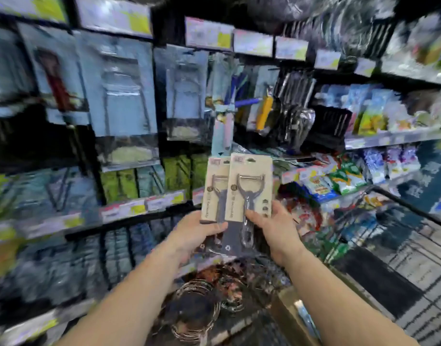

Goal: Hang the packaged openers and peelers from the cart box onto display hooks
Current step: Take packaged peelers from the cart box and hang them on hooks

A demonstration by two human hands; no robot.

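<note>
Peelers in beige card packs are held up side by side in front of the shelves, one pack in each hand. Nearest, at the lower right, the corner of a cardboard box [293,318] sits in a wire cart [414,248], with both bare forearms reaching forward over it. The left hand [198,232] grips the bottom of the left peeler pack [214,191], thumb across its front. The right hand [271,224] grips the lower part of the right peeler pack [249,188], thumb pressed on the front over the peeler's handle. The right pack overlaps the left one's edge and lies in front of it; both stand nearly upright, tilted slightly to the right, with the hang holes at the top. Below the hands, a low shelf holds round wire items [197,310], too blurred to tell further. Behind the packs, a tall pale blue pack [223,136] hangs on the display, and other hanging kitchen tools fill the rack to the left and right, all smeared by motion blur. Price labels [209,33] run along the shelf edges. Farther right, shelves carry colourful bags [339,181].
</note>
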